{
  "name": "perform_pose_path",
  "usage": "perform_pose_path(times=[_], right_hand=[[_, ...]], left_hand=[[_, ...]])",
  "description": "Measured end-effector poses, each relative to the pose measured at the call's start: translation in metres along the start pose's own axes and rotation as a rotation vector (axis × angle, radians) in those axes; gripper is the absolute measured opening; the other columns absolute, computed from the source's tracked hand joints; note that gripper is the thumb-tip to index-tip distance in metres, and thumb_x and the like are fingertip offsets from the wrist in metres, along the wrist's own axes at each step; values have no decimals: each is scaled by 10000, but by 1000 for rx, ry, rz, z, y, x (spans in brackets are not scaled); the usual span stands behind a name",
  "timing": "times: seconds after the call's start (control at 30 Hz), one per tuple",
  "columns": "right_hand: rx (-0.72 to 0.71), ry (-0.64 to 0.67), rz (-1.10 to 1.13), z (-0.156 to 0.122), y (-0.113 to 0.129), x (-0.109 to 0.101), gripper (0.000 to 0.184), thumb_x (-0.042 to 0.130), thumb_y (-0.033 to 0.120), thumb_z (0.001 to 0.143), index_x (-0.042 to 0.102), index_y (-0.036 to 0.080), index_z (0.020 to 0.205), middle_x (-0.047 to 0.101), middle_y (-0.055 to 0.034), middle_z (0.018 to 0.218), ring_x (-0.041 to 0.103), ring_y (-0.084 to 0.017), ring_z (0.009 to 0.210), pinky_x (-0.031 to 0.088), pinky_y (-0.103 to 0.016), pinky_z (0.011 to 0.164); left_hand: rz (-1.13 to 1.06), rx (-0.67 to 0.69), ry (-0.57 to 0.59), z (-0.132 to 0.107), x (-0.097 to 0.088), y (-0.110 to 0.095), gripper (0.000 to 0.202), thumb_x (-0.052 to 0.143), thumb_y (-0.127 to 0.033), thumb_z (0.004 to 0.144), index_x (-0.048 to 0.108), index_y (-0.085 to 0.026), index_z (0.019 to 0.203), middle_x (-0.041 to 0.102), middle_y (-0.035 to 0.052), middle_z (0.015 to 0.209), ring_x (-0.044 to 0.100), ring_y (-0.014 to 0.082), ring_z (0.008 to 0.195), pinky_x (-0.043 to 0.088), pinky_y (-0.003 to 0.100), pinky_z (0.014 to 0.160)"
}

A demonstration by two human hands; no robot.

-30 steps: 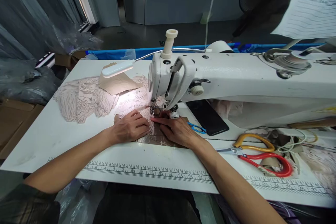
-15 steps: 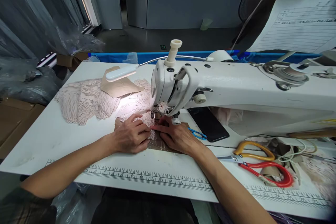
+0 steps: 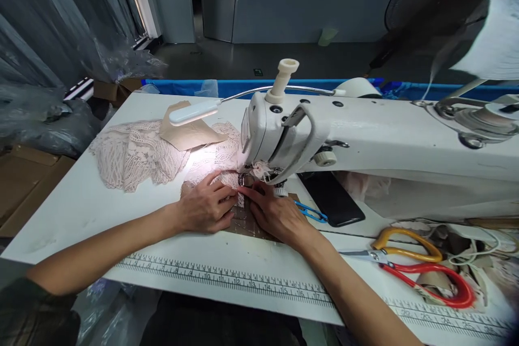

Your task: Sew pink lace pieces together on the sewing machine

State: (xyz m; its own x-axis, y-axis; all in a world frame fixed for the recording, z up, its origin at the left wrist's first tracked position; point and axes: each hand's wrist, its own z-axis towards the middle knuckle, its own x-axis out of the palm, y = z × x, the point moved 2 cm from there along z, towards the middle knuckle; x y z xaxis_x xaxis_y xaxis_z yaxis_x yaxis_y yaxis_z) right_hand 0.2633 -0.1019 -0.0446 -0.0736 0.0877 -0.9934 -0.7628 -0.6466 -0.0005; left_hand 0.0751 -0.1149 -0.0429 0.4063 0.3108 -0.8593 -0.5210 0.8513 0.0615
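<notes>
My left hand (image 3: 205,206) and right hand (image 3: 275,213) lie flat and open on the pink lace (image 3: 138,154), just near the sewing machine (image 3: 365,135).

A garment workshop — industrial sewing machine (image 3: 365,135), ruled table (image 3: 81,211), lace (image 3: 133,154).

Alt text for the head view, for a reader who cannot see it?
A left hand and right hand press pink lace flat at the presser foot of a white sewing machine. A black phone and scissors with red and yellow handles lie to the right.
</notes>
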Motion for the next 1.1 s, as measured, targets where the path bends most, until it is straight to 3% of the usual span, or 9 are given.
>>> perform_pose_path(times=[0.2, 0.73, 0.9, 1.1], right_hand=[[57, 57, -12, 1, 3, -1, 401, 493, 205, 927, 588, 245, 1314, 622, -133, 1127, 584, -186, 719, 471, -279, 634], [-14, -33, 157, -8, -6, 8, 398, 467, 177, 906, 639, 243, 1259, 624, -125, 1135, 619, -227, 835, 511, -296, 630], [-26, -78, 85, -7, -4, 8, 415, 493, 177, 897, 616, 240, 1288, 638, -117, 1097, 610, -212, 775, 534, -336, 695], [8, -38, 46, -4, 0, 7, 423, 509, 170, 891, 606, 211, 1301, 641, -145, 1099, 626, -237, 793, 546, -383, 749]], left_hand=[[50, 30, 26, 3, 2, 6, 285, 470, -284, 899, 687, -117, 975, 688, 90, 911, 640, 204, 776, 433, 561, 1031], [6, -45, 115, 3, 7, 15, 360, 462, -356, 911, 661, -91, 1049, 641, 138, 1126, 625, 255, 925, 398, 591, 1043], [-10, -69, 160, 7, 6, 19, 375, 467, -397, 909, 650, -94, 1033, 619, 138, 1086, 610, 247, 894, 387, 596, 1041], [-6, -92, 171, 12, 4, 21, 368, 453, -388, 911, 647, -86, 995, 612, 131, 1003, 597, 227, 829, 423, 551, 989]])
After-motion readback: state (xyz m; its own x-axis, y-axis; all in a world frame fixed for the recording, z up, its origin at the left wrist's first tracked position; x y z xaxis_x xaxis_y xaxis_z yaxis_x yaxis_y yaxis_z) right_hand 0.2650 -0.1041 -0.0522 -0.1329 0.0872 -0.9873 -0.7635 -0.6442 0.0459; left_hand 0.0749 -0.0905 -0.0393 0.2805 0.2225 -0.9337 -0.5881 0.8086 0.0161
